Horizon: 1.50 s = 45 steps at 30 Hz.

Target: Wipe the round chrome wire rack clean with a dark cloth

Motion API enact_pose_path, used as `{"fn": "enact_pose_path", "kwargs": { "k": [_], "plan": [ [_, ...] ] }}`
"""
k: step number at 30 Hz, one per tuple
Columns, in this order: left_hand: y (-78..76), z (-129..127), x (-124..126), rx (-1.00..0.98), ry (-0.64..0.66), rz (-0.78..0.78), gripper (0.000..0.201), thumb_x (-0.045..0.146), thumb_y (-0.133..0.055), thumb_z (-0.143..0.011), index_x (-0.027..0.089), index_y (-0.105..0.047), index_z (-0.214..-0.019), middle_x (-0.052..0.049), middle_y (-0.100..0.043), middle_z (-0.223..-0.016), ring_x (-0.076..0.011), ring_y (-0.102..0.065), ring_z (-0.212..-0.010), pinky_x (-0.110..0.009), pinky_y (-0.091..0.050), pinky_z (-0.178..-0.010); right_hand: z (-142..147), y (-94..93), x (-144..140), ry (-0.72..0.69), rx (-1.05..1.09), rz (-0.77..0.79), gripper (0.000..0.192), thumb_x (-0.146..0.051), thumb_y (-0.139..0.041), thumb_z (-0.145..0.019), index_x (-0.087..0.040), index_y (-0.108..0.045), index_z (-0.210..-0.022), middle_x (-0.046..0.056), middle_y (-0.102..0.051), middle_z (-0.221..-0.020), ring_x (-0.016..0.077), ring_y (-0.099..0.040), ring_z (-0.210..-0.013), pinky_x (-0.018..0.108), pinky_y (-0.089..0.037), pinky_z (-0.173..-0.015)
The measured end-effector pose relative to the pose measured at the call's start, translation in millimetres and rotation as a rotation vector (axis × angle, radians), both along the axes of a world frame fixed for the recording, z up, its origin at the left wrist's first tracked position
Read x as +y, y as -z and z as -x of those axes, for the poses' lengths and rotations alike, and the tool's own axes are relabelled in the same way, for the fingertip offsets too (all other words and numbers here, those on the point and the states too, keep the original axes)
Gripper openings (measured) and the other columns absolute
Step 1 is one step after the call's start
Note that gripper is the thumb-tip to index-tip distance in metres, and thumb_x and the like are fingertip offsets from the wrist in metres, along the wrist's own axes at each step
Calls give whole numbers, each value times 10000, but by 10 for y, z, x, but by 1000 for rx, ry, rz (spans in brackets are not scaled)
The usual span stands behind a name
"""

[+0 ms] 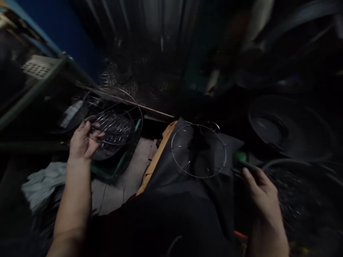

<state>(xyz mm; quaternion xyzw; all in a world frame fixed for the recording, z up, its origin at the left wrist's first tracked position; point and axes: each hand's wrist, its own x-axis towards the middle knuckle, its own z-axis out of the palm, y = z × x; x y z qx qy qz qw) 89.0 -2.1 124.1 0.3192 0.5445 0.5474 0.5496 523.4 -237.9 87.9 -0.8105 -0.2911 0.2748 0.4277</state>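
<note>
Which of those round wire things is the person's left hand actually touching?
The round wire grille at the left, filled with thin bars: the left hand grips its edge. The bare wire ring on the lap lies untouched.

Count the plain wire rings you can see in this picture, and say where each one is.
2. One wire ring lies on the dark cloth at centre. A larger ring arcs behind the wire grille held by the left hand. The dark clutter may hide others.

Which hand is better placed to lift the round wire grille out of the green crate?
Left. The left hand already has its fingers on the wire grille over the green crate. The right hand is far across the lap, at a green-handled tool, beyond the wire ring.
</note>
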Motion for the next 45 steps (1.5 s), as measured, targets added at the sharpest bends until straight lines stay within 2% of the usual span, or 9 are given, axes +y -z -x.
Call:
{"fn": "enact_pose_path", "kwargs": {
  "k": [5,8,11,14,18,25,35,42,45],
  "plan": [
    [143,-1260,-192,-414,504,213,140,162,-532,-870,160,-660,-927,4,-624,-663,-11,-384,-400,-141,-409,-443,70,-36,320,-123,38,-149,564,-653,-472,-851,-240,-594,-1216,91,-593,-1220,249,-546,-1139,407,-437,-990],
    [366,-1889,-300,-524,753,318,204,201,-641,-816,135,-642,-1009,-7,-620,-712,-20,-448,-443,-172,-448,-495,110,-3,417,-137,283,-293,692,-719,-335,-867,-264,-438,-1378,111,-573,-1241,242,-594,-1062,397,-516,-871],
    [481,-2194,-330,-524,811,400,267,185,-655,-797,134,-621,-1057,-22,-627,-791,-68,-575,-556,-208,-490,-572,100,62,460,17,331,-279,661,-668,-489,-833,-263,-471,-1356,104,-617,-1154,220,-652,-852,338,-560,-678],
    [497,-2276,-269,-437,880,421,290,181,-644,-790,159,-607,-1077,-21,-631,-820,-126,-646,-661,-271,-525,-657,53,141,513,146,215,-183,621,-552,-690,-725,-227,-589,-1244,102,-633,-1135,202,-644,-736,295,-542,-558],
    [583,-2316,-133,-174,944,279,267,192,-674,-766,123,-630,-1019,-37,-664,-816,-137,-648,-732,-263,-508,-706,-36,286,628,194,207,-154,641,-546,-703,-679,-181,-618,-1200,113,-665,-1048,204,-633,-664,319,-536,-521],
    [918,-2378,-143,30,779,132,506,243,-716,-742,159,-460,-1169,-7,-687,-714,-133,-653,-639,-256,-490,-681,-243,657,735,90,-41,-111,468,-506,-616,-751,-186,-667,-1089,87,-675,-1028,248,-623,-955,437,-469,-928],
    [1002,-2405,-175,7,689,132,426,243,-692,-755,182,-411,-1069,-11,-694,-746,-125,-647,-632,-267,-489,-688,-303,798,747,51,-65,-28,449,-511,-596,-754,-221,-662,-1090,76,-679,-1003,266,-627,-933,429,-477,-873],
    [1046,-2392,-251,113,561,176,347,275,-755,-710,178,-492,-915,2,-679,-737,-129,-660,-696,-258,-487,-741,-310,860,722,79,38,-53,483,-545,-643,-738,-218,-593,-1091,48,-651,-839,227,-614,-760,382,-493,-734],
    [1028,-2398,-245,34,634,251,333,300,-732,-742,148,-530,-959,-31,-697,-728,-145,-670,-662,-278,-498,-737,-311,885,725,120,57,-80,492,-548,-673,-711,-217,-547,-1053,20,-624,-783,210,-599,-730,370,-481,-724]
  ]
}}
